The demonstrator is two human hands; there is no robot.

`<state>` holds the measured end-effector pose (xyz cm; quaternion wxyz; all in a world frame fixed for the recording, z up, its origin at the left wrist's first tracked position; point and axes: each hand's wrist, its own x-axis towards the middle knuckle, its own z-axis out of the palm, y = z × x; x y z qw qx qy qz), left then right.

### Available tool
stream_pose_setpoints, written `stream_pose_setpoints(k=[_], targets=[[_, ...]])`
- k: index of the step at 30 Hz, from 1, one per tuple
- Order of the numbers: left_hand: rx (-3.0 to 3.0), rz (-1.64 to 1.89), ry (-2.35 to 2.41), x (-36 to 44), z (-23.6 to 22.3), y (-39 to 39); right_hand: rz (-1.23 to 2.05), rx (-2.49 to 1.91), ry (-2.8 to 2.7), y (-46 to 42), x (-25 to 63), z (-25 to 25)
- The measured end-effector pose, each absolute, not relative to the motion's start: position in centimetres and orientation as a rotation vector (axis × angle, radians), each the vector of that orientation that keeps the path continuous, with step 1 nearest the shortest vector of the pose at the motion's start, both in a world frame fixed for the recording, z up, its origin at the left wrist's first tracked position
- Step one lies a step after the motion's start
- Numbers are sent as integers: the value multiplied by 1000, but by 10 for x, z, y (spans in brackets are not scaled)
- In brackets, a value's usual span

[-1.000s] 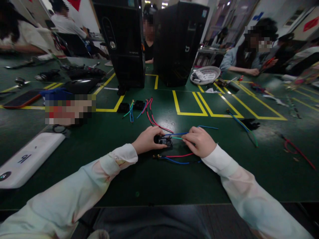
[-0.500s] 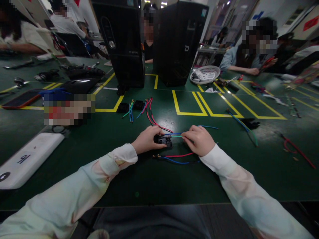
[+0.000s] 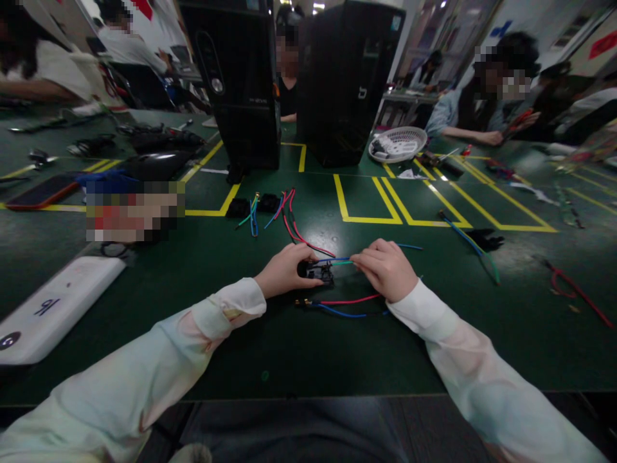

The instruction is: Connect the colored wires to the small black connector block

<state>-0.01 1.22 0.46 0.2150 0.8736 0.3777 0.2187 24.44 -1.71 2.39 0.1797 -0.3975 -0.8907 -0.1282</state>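
Observation:
My left hand (image 3: 288,270) is closed around the end of a small black plastic housing (image 3: 324,275), with thumb and fingers on either side of it. A blue wire (image 3: 333,260) and a green wire (image 3: 341,263) run from the housing to my right hand (image 3: 385,269), whose thumb and fingers pinch them. The tips inside the housing are too small to make out. Just below my hands lie a red wire (image 3: 344,301) and another blue wire (image 3: 340,313) with brass-coloured terminals at their left ends. Part of the red wire is hidden by my right hand.
Beyond my hands lie red wires (image 3: 290,222) and black housings (image 3: 238,208) with short wires. Two black computer towers (image 3: 245,122) stand further back, near a white basket (image 3: 398,145). A white power bank-like box (image 3: 62,308) is at left, loose wires (image 3: 465,241) at right. Several people sit around.
My right fingertips have shifted slightly upward, onto the blue wire beside the green one. My left hand and the black housing stay in place.

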Motion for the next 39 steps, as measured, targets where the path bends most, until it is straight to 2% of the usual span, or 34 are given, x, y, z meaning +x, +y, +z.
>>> stream_pose_setpoints(k=[6, 20, 27, 39], targets=[[2424, 626, 1045, 0, 4, 12, -292, -1143, -2570, -17, 246, 19], [2416, 619, 1050, 0, 3, 13, -357, -1132, -2536, -21, 243, 23], [2422, 616, 1048, 0, 3, 13, -231, -1109, -2623, -20, 246, 22], [2425, 608, 1037, -1, 4, 13, -312, -1138, -2575, -19, 246, 22]])
